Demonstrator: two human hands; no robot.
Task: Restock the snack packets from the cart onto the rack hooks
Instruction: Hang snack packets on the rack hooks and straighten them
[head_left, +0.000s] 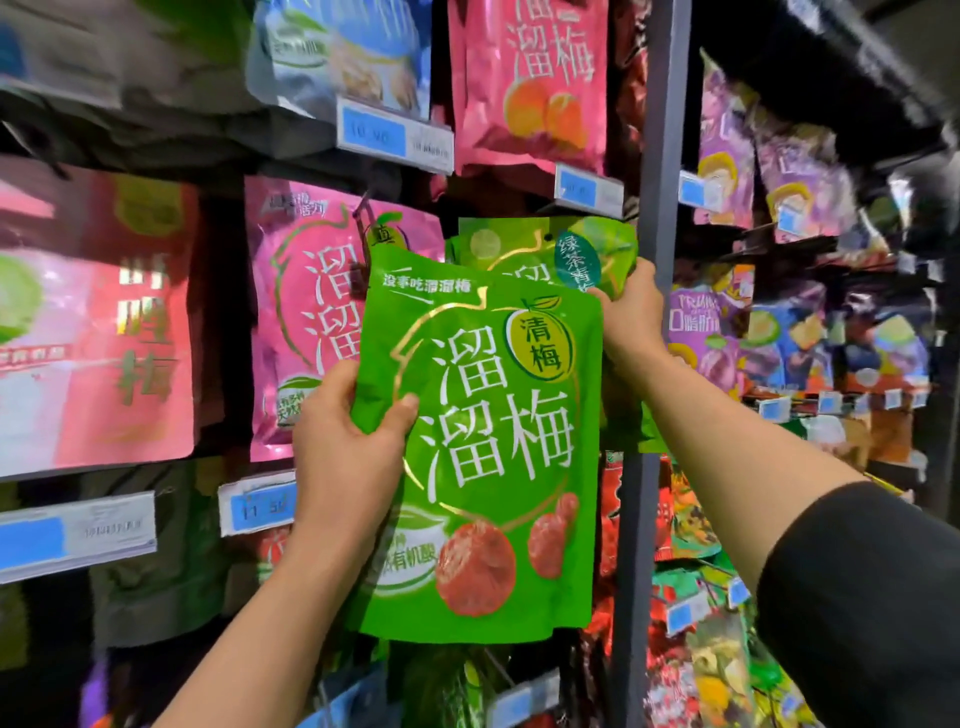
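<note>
A large green snack packet (488, 447) with white characters and red plums printed on it is held up in front of the rack. My left hand (345, 441) grips its left edge, thumb across the front. My right hand (631, 312) pinches its top right corner, close to the green packets (545, 249) hanging on the rack behind it. The hook itself is hidden behind the packets.
Pink packets (306, 312) hang to the left and another pink one (530, 83) above. A grey upright post (662, 130) stands just right of the green packets. Purple packets (727, 156) and mixed packets fill the rack to the right. Blue price tags (395, 137) stick out from the hook ends.
</note>
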